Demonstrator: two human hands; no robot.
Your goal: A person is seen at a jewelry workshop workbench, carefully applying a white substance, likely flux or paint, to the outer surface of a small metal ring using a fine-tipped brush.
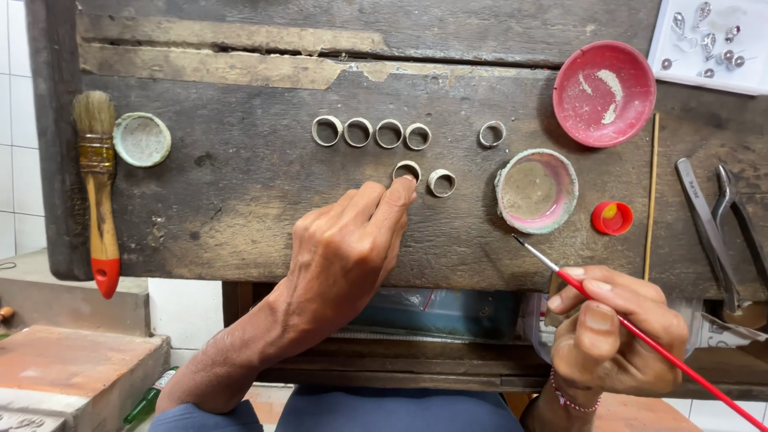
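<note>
While the left hand [344, 256] reaches across the wooden bench [240, 184] with a fingertip pressed on a metal ring [407, 170], it grips nothing. At four o'clock from that ring, the right hand [612, 336] pinches a thin red brush [640, 336], tip pointing toward ten o'clock near a pink-stained dish [537, 190]. Four more rings [371, 132] sit in a row at twelve o'clock.

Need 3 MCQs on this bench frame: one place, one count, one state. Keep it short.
1. Where is the red dish?
A. upper right of the bench
B. beside the wide brush
C. under the left hand

2. How many metal rings lie on the bench?
A. four
B. seven
C. ten

3. What is the left hand doing?
A. gripping pliers
B. resting flat
C. fingertip on a ring

Answers: A, it sits near the white tray; B, five in the upper row, two below; C, the fingertip touches the lower-left ring while the right hand holds a thin red brush.
</note>
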